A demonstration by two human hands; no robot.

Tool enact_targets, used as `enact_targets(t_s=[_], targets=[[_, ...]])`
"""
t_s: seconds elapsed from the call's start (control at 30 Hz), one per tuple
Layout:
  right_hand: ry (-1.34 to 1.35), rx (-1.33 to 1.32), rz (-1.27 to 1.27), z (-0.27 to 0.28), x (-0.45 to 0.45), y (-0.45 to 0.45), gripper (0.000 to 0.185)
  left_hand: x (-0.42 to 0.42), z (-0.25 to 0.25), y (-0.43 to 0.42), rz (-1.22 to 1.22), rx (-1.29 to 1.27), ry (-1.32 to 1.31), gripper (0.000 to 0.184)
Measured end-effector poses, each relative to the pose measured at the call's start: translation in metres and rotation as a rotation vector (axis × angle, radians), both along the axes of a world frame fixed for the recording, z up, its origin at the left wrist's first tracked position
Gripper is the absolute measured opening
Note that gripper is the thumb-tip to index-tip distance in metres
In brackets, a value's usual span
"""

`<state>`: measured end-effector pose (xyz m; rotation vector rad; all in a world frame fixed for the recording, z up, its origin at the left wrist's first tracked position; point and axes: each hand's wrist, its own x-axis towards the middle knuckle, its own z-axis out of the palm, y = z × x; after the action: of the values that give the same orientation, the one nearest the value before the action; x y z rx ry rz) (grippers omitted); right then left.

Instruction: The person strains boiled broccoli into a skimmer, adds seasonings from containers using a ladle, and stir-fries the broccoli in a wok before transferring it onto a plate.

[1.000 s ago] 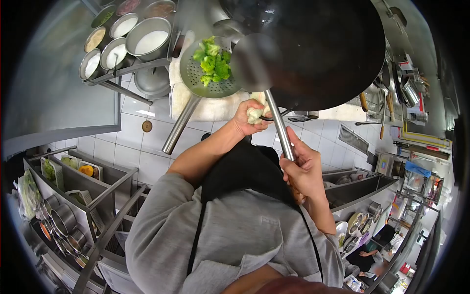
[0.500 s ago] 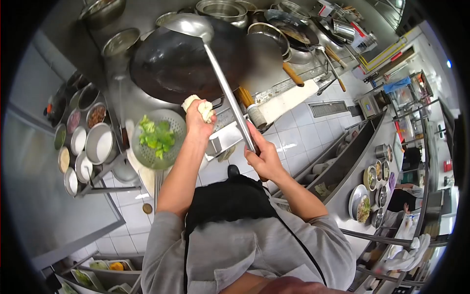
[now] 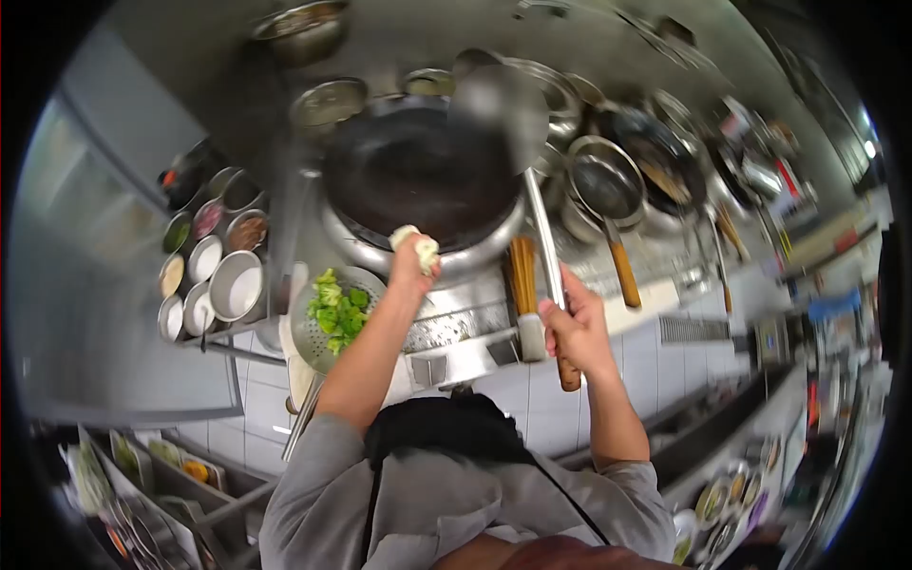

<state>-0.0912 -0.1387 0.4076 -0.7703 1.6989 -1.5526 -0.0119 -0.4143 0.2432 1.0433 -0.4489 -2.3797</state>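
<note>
My left hand (image 3: pixel 415 269) is closed around a bunched pale cloth (image 3: pixel 404 234) at the near edge of the dark wok (image 3: pixel 418 171). Whether the cloth grips the wok's rim or handle is hidden. My right hand (image 3: pixel 577 328) is wrapped around the long handle of a metal ladle (image 3: pixel 541 223), near its wooden end. The ladle's bowl, smeared by motion, is raised over the wok's far right side. Beside my left forearm, green vegetable pieces (image 3: pixel 339 309) lie in a perforated strainer (image 3: pixel 306 332).
A bamboo brush (image 3: pixel 522 280) stands between my hands. Right of the ladle rests a wood-handled mesh strainer (image 3: pixel 606 180). Several seasoning pots (image 3: pixel 237 283) crowd the left side. Bowls and pans (image 3: pixel 328 103) line the back of the stove.
My view has turned, shifting the scene. The ladle has swung rightward relative to the wok, its bowl now blurred. Both hands keep their holds.
</note>
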Motion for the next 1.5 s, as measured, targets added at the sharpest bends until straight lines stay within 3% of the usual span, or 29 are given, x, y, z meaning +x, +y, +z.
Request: enact_targets(t_s=[0.13, 0.23, 0.27, 0.3, 0.37, 0.43, 0.5, 0.57, 0.67, 0.77, 0.9, 1.13, 1.23, 1.33, 1.37, 1.43, 1.5], targets=[[0.189, -0.134, 0.201, 0.06, -0.048, -0.107, 0.056, 0.012, 0.002, 0.003, -0.083, -0.001, 0.092, 0.02], [0.277, -0.14, 0.282, 0.112, -0.061, -0.203, 0.012, 0.043, 0.03, 0.03, -0.063, 0.014, 0.112, 0.025], [0.303, -0.132, 0.305, 0.124, -0.066, -0.238, 0.035, 0.06, 0.021, 0.038, -0.079, -0.105, 0.126, 0.023], [0.337, -0.152, 0.334, 0.137, -0.067, -0.271, 0.026, 0.08, 0.009, 0.045, -0.098, -0.224, 0.138, 0.021], [0.408, -0.126, 0.367, 0.159, -0.068, -0.339, 0.011, 0.133, 0.018, 0.066, -0.183, -0.399, -0.127, 0.028], [0.424, -0.065, 0.343, 0.17, -0.065, -0.402, 0.008, 0.19, 0.041, 0.082, -0.409, -0.619, -0.454, 0.045], [0.48, 0.03, 0.319, 0.178, -0.055, -0.447, 0.007, 0.245, 0.02, 0.104, -0.419, -1.326, -1.038, 0.06], [0.508, 0.089, 0.29, 0.18, -0.044, -0.476, 0.008, 0.28, 0.055, 0.123, -0.688, -1.358, -1.36, 0.065], [0.479, 0.147, 0.31, 0.19, -0.029, -0.494, 0.01, 0.323, 0.046, 0.144, -0.793, -1.215, -1.569, 0.059], [0.158, 0.04, 0.308, 0.173, -0.038, -0.517, 0.012, 0.348, 0.027, 0.142, -0.762, -0.994, -1.581, 0.056], [-0.434, -0.26, 0.275, 0.149, -0.033, -0.504, 0.012, 0.357, 0.033, 0.128, -0.711, -1.147, -1.594, 0.05], [-0.853, -0.519, 0.396, 0.119, -0.047, -0.392, 0.012, 0.374, 0.034, 0.09, -0.71, -1.381, -1.524, 0.048], [-0.944, -0.489, 0.434, 0.086, -0.044, -0.311, 0.02, 0.38, 0.04, 0.079, -0.384, -1.684, -1.238, 0.048], [-0.875, -0.361, 0.421, 0.043, -0.035, -0.229, 0.02, 0.399, 0.056, 0.078, -0.26, -1.265, -0.622, 0.048], [-0.686, -0.291, 0.326, 0.036, -0.022, -0.204, 0.018, 0.41, 0.074, 0.083, -0.362, -0.828, -0.555, 0.046], [-0.501, -0.102, 0.238, 0.011, -0.018, -0.166, 0.019, 0.429, 0.082, 0.093, -0.409, -0.628, -0.31, 0.045], [-0.319, 0.056, 0.166, -0.005, -0.006, -0.138, 0.031, 0.457, 0.061, 0.112, -0.525, -0.5, -0.326, 0.047]])
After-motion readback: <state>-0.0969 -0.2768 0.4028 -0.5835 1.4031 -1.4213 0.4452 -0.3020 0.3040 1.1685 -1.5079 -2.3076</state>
